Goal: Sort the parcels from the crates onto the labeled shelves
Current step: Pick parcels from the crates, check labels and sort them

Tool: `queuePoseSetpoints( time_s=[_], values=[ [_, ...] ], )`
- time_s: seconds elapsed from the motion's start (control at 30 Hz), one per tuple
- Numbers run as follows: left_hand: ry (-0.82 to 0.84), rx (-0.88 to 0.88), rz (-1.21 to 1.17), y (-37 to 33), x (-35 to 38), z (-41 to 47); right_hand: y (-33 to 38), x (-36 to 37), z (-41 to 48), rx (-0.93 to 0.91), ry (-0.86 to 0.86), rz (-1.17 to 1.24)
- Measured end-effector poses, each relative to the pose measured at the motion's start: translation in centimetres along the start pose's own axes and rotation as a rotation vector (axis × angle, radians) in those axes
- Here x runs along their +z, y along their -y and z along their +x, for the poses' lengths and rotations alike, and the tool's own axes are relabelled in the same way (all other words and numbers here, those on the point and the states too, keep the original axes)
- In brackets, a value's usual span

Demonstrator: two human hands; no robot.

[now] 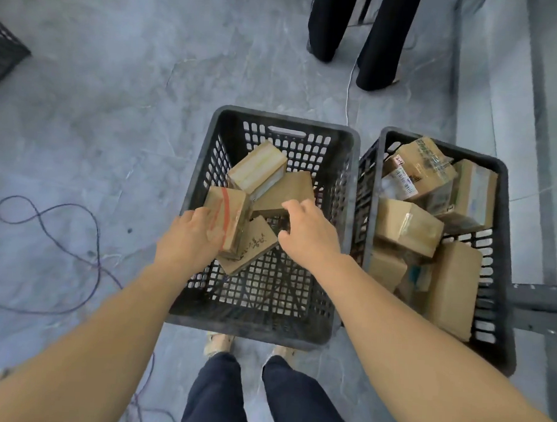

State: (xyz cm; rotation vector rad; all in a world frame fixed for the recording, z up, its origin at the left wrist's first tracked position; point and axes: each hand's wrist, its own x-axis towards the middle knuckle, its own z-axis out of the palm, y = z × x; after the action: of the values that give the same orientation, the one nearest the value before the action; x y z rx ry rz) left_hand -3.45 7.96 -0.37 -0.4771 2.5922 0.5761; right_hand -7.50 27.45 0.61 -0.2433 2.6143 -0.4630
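**A:** How far along is the sorting?

**B:** Partway at most, I judge. The left crate (pixel 248 325) holds only a handful, with bare mesh showing on its floor. The right crate (pixel 503 222) is heaped with parcels (pixel 408 227). No shelf shows in my head view, so I can't confirm anything as placed.

**A:** And the hands?

**B:** Both arms reach forward and down into the left crate. My left hand (pixel 188 238) grips the red-striped parcel (pixel 227 214), which sits tilted against the fingers. My right hand (pixel 308 231) hovers just to the right of it. Its fingers (pixel 295 207) are loosely curled and hold nothing that I can see. Their tips are at the edge of the plain parcel (pixel 288 188). A taped parcel (pixel 256 171) lies just beyond both sets of fingers.
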Motion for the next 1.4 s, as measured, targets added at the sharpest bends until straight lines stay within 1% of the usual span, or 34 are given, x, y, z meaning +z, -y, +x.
queuePoseSetpoints(
  time_s=[0.13, 0.27, 0.37, 0.5, 0.6, 0.67, 0.73, 0.8, 0.87, 0.97, 1.03, 1.13, 1.23, 1.33, 1.4],
  values=[
    [0.082, -0.03, 0.016, 1.5, 2.3, 2.9, -0.7, 2.6, 1.5, 0.039, 0.045, 0.018],
    [0.128, -0.064, 0.0, 2.7, 4.0, 5.7, -0.9, 5.1, 3.5, 0.07, 0.088, 0.025],
    [0.148, -0.053, -0.023, 3.1, 5.4, 7.0, -0.2, 6.9, 4.7, 0.077, 0.125, 0.049],
    [0.119, -0.074, -0.11, 3.4, 6.6, 7.9, 1.1, 9.0, 5.8, 0.047, 0.234, 0.122],
    [0.094, -0.123, -0.201, 3.1, 6.8, 8.5, 1.8, 9.9, 6.1, 0.009, 0.34, 0.183],
    [0.115, -0.174, -0.24, 2.8, 6.7, 8.7, 2.0, 10.4, 6.1, -0.015, 0.408, 0.179],
    [0.134, -0.238, -0.25, 2.4, 6.6, 9.0, 1.9, 11.0, 6.1, -0.022, 0.44, 0.137],
    [0.136, -0.275, -0.277, 2.2, 6.5, 9.2, 1.5, 11.5, 6.1, 0.01, 0.437, 0.099],
    [0.163, -0.258, -0.326, 2.1, 6.6, 9.1, 1.1, 11.7, 6.0, 0.054, 0.408, 0.108],
    [0.223, -0.162, -0.425, 2.3, 7.0, 8.6, 0.6, 11.4, 6.0, 0.111, 0.367, 0.221],
    [0.278, -0.125, -0.543, 2.1, 7.3, 8.2, 0.1, 11.6, 6.0, 0.183, 0.323, 0.317],
    [0.378, -0.103, -0.689, 1.3, 7.6, 7.4, -0.7, 12.1, 6.0, 0.309, 0.288, 0.407],
    [0.439, -0.144, -0.8, 0.7, 7.8, 6.8, -1.4, 12.5, 5.8, 0.377, 0.262, 0.461],
    [0.434, -0.157, -0.797, 0.6, 7.3, 6.1, -2.0, 12.2, 5.3, 0.399, 0.231, 0.539],
    [0.371, -0.149, -0.784, 0.9, 6.7, 5.6, -2.3, 11.4, 4.5, 0.383, 0.235, 0.639]
  ],
)
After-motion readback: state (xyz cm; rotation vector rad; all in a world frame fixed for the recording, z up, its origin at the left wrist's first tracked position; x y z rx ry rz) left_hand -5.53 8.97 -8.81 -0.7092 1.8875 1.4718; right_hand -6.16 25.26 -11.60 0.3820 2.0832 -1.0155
